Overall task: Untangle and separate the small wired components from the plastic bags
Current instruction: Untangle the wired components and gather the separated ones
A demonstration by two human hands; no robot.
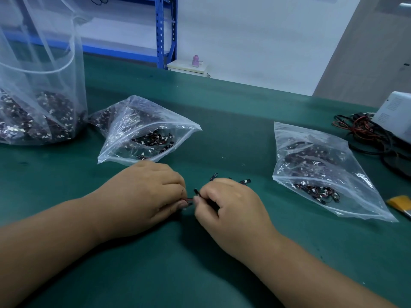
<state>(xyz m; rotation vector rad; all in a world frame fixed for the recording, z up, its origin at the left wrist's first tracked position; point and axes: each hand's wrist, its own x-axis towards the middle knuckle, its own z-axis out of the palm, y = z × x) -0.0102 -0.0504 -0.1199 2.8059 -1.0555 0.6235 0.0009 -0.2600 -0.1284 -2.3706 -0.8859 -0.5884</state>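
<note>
Head view, and my question was simple: where did the piece lie from the fingers?

"Right between them. The left hand (pixel 151 192) and the right hand (pixel 231 207) met low over the dark green bench (pixel 200 274). The small black-tipped component on a thin red wire (pixel 189 199) bridged the gap. Its long axis ran roughly left to right, from one set of fingertips to the other."

"And how were the fingers set?"

"Curled on both sides. The left fingers (pixel 181 204) pinched the wire end. The right fingers (pixel 200 197) pinched the end with the black tip. The right palm may have held more pieces, but that was hidden."

"Which hand was nearer?"

"Neither, since both touched it. I judged the coming move to be a pull apart along the wire's own line, which would work only if no loop crossed it."

"And the stock?"

"The clear zip-top plastic bag of dark components (pixel 144 134) lay just beyond the left knuckles. A second clear zip-top bag (pixel 322 170) lay well off to the right of the right fingers. A few loose black pieces (pixel 244 181) sat just past the right knuckles."
</note>
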